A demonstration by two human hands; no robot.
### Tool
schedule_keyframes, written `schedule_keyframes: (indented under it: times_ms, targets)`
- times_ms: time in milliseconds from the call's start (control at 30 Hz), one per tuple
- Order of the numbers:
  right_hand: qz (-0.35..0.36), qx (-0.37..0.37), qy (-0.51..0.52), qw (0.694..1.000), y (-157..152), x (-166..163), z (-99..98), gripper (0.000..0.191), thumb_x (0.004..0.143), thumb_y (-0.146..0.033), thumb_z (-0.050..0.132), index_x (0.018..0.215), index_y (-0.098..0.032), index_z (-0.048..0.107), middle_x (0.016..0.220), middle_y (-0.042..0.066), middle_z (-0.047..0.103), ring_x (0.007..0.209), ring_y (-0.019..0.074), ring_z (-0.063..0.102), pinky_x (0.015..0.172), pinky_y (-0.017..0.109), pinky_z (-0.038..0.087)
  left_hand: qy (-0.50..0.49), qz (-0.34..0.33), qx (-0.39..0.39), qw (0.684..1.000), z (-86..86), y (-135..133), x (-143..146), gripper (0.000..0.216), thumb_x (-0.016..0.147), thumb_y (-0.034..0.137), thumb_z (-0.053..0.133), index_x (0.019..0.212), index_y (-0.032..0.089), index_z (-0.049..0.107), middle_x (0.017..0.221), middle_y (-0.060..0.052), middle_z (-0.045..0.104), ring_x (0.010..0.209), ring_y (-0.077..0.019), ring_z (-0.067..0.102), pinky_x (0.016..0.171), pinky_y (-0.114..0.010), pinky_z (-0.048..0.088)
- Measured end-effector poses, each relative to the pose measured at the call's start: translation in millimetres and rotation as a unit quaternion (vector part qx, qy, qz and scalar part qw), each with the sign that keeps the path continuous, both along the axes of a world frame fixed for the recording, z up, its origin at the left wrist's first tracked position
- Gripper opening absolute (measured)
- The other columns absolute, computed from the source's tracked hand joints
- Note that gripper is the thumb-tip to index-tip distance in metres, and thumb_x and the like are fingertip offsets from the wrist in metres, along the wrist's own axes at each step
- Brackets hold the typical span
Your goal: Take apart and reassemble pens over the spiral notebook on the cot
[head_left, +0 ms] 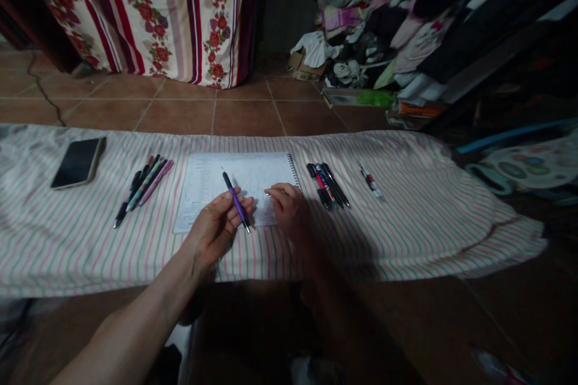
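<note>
My left hand [217, 227] pinches a purple pen [236, 200] over the lower middle of a spiral notebook [212, 177] that lies open on a striped cloth [406, 228]. The pen's tip points away from me. My right hand [289, 209] rests on the notebook's lower right corner, its fingers curled and nothing visible in them. A group of several pens [143, 187] lies left of the notebook. Another bunch of pens [327, 185] lies just right of my right hand, and a single pen [370, 180] lies farther right.
A dark phone [77, 162] lies at the cloth's far left. Beyond the cloth is a brown tiled floor [244, 114], a floral striped curtain [149, 12] at the back and a heap of clothes and clutter [388, 36] at the right.
</note>
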State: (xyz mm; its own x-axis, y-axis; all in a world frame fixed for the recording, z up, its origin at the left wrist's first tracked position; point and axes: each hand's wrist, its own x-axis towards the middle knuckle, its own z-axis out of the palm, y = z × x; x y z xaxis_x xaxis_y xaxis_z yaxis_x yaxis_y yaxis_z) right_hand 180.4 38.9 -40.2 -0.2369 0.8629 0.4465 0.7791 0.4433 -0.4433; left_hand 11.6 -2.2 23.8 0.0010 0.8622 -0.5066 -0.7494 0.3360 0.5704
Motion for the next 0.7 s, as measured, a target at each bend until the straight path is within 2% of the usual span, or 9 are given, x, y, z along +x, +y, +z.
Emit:
schedule_keyframes:
  times_ms: [233,367,433,533,633,700]
  targets:
    - [0.012,-0.006,0.017,1.000,-3,-1,7.0,0.031,0.085,-0.014,0.044,0.107,-0.019,0.065,0.104,0.009,0.064,0.098,0.0219,0.055,0.087,0.037,0.044,-0.010,0.007,0.011,1.000,-7.7,3,1,0.015,0.085,0.004,0.046,0.086,0.007,0.061,0.078,-0.010,0.067,0.077,-0.0194,0.069,0.077,-0.033,0.057]
    - [0.010,-0.002,0.098,0.995,-7,-6,14.9,0.029,0.089,-0.023,0.042,0.107,-0.020,0.064,0.103,0.009,0.066,0.099,0.0217,0.057,0.089,0.038,0.044,-0.038,0.029,0.007,0.999,-7.4,7,0,0.017,0.085,0.003,0.043,0.083,0.007,0.060,0.083,-0.013,0.066,0.081,-0.0212,0.068,0.077,-0.036,0.058]
    - [0.019,-0.037,0.160,0.986,-12,-10,20.1,0.027,0.089,-0.028,0.043,0.104,-0.021,0.064,0.098,0.008,0.068,0.092,0.0203,0.061,0.084,0.036,0.047,-0.056,0.045,0.000,0.997,-5.7,9,-2,0.018,0.087,0.003,0.041,0.082,0.007,0.059,0.085,-0.013,0.066,0.083,-0.0219,0.068,0.075,-0.036,0.058]
    - [0.055,-0.158,0.286,0.944,-21,-18,26.7,0.024,0.089,-0.034,0.045,0.100,-0.022,0.063,0.083,0.004,0.070,0.069,0.0152,0.064,0.066,0.030,0.050,-0.077,0.064,-0.008,0.995,-4.3,12,-6,0.021,0.089,0.005,0.038,0.083,0.008,0.058,0.086,-0.013,0.065,0.084,-0.0215,0.068,0.073,-0.035,0.058]
    - [0.101,-0.272,0.403,0.868,-29,-28,30.1,0.026,0.085,-0.040,0.051,0.099,-0.021,0.061,0.074,0.002,0.070,0.059,0.0134,0.062,0.049,0.023,0.044,-0.094,0.078,-0.008,0.992,-5.0,13,-8,0.022,0.089,0.004,0.037,0.085,0.007,0.058,0.084,-0.011,0.065,0.083,-0.0199,0.068,0.073,-0.033,0.058]
    - [0.127,-0.311,0.452,0.826,-32,-34,31.6,0.028,0.081,-0.042,0.056,0.099,-0.021,0.061,0.073,0.001,0.069,0.059,0.0129,0.062,0.046,0.022,0.041,-0.104,0.077,-0.007,0.992,-6.0,12,-8,0.022,0.089,0.004,0.037,0.085,0.007,0.058,0.083,-0.011,0.065,0.081,-0.0185,0.068,0.072,-0.031,0.058]
